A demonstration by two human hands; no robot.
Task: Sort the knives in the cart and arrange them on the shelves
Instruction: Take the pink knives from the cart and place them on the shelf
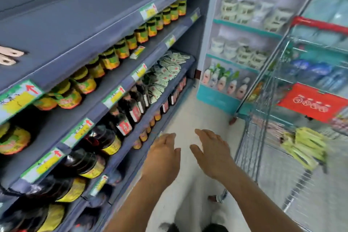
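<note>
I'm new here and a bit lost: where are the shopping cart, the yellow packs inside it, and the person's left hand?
shopping cart [263,118]: head view, wire side.
yellow packs [308,145]: head view, middle of pile.
left hand [163,158]: head view, back of hand.

The shelves were seen in slate blue-grey, edged with price labels printed green, yellow and white and marked with red arrows. Jars with black lids were wrapped in green, yellow and orange labels, and dark brown bottles were banded with red and white labels. Sachets were coloured pale green with small red marks. The cart was made of silver wire, fitted with a red panel lettered in white, and yellow-green packaged knives were laid in it. The far cabinet was trimmed in teal
</note>
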